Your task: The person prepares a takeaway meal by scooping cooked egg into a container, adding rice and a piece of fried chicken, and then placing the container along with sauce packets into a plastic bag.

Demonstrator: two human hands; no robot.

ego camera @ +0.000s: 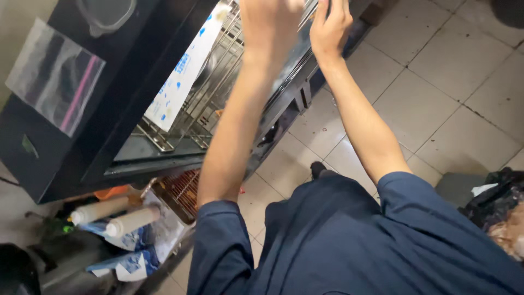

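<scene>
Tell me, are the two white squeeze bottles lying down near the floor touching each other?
Apart. The head view shows a dark gap between the upper white squeeze bottle and the lower white squeeze bottle.

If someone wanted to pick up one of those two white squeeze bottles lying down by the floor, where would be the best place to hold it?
Probably around the middle of the body. The nearer squeeze bottle lies on its side beside the other bottle, on a blue-and-white bag. Coming from above, with fingers across the round barrel, looks easiest; the narrow nozzle end at the left offers little to hold.
</scene>
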